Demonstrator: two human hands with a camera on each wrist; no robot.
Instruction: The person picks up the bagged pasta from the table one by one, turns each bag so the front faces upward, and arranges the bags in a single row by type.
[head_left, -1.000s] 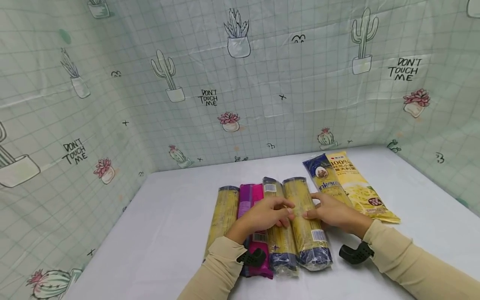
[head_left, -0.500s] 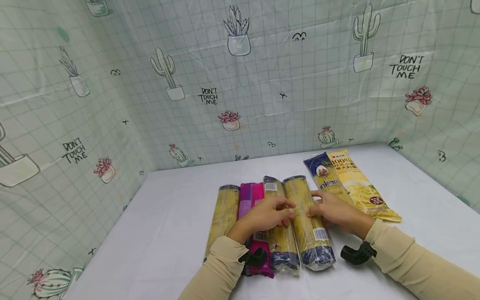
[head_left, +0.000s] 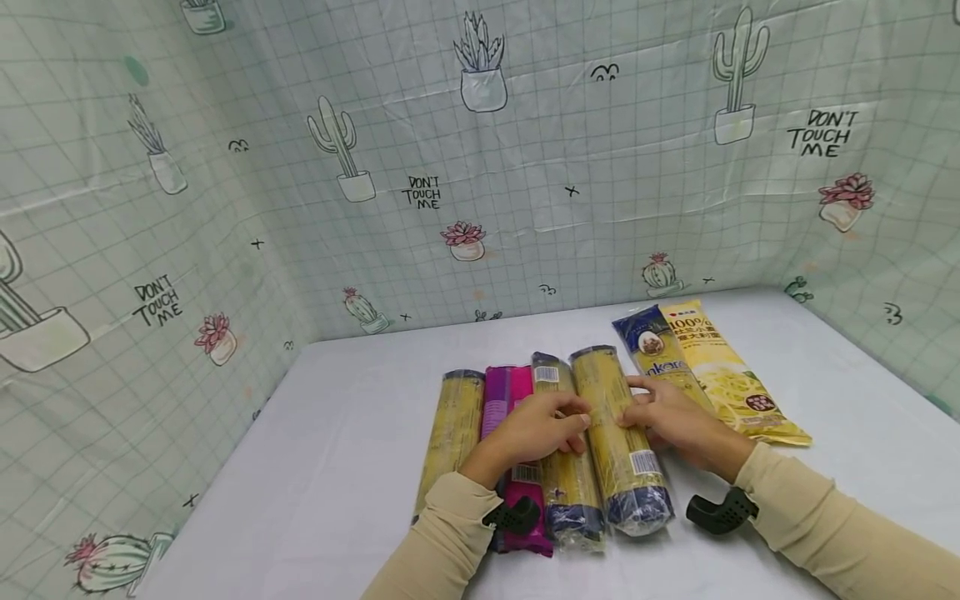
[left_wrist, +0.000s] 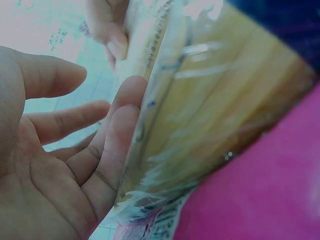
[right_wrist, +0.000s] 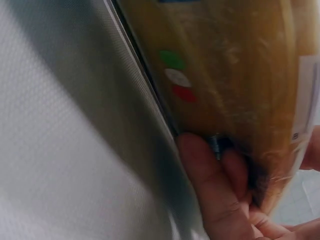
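Several long pasta packs lie side by side on a white table (head_left: 337, 467). My left hand (head_left: 558, 421) rests across the pink pack (head_left: 502, 396) and the spaghetti pack (head_left: 566, 483) beside it. Its relaxed fingers touch the left side of the fourth spaghetti pack (head_left: 618, 450). My right hand (head_left: 648, 408) grips that pack from the right, thumb on top. In the right wrist view the right hand's fingers (right_wrist: 220, 190) are tucked under the pack's edge (right_wrist: 225, 75). In the left wrist view the left hand (left_wrist: 75, 150) lies open against the clear wrapper (left_wrist: 225, 100), with the pink pack (left_wrist: 270, 190) below.
Another spaghetti pack (head_left: 453, 417) lies leftmost. A dark blue pack (head_left: 648, 342) and a yellow pack (head_left: 727, 375) lie at an angle on the right. Walls covered in cactus-print sheeting (head_left: 525, 167) close in the table on three sides.
Both hands stay at the fourth spaghetti pack. The right hand's fingers have pressed in a little closer against its right side. The other packs have not moved.
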